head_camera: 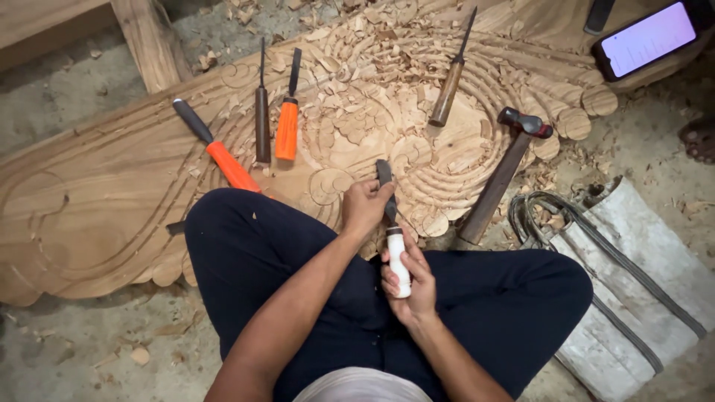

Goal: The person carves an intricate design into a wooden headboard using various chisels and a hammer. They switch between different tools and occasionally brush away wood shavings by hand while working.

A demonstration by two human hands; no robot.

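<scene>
A large carved wooden panel lies on the ground in front of my crossed legs, covered in curling relief lines and wood chips. I hold a chisel with a white handle. My right hand grips that handle. My left hand pinches the dark blade near its tip, which rests on the carving at a scroll shape.
On the panel lie two orange-handled chisels, a dark-handled one, a brown-handled one and a hammer. A lit phone sits at top right. A grey strapped bag lies at my right.
</scene>
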